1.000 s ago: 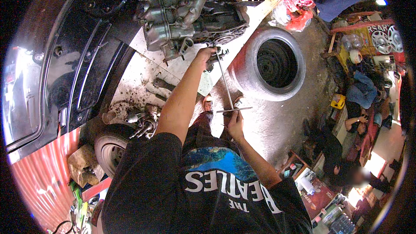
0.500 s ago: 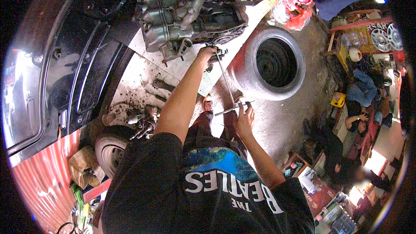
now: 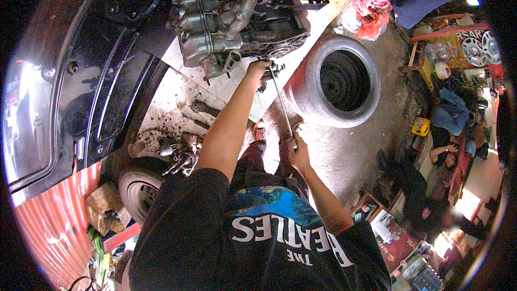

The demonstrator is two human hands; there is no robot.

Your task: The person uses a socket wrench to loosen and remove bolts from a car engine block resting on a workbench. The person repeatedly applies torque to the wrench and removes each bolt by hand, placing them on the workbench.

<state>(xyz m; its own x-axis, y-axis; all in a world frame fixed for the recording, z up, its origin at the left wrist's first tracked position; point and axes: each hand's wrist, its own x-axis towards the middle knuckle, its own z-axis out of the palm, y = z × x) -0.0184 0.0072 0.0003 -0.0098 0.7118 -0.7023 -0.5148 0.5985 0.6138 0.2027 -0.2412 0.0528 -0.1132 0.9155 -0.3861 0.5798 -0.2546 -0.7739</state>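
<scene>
A long-shafted T-handle wrench (image 3: 283, 102) runs slantwise between my two hands. My left hand (image 3: 258, 70) is closed around its far end, beside small dark metal parts (image 3: 267, 75) at the near edge of a greasy engine (image 3: 231, 24). What the tip of the wrench sits on is hidden by my fingers. My right hand (image 3: 300, 154) is closed on the near end, in front of my legs, and covers the crossbar. The engine rests on a pale board (image 3: 237, 88), just beyond my left hand.
Stacked tyres (image 3: 350, 113) stand right of the wrench. A dark car panel (image 3: 116, 70) fills the left. A wheel (image 3: 139, 188), metal parts (image 3: 183, 156) and dark tools (image 3: 204, 109) lie at the lower left. Another person (image 3: 452, 113) and a yellow jug (image 3: 420, 126) are at the right.
My right hand has turned the wrench's handle, and the crossbar that stuck out to the left no longer shows. My left hand stays almost in place at the far end.
</scene>
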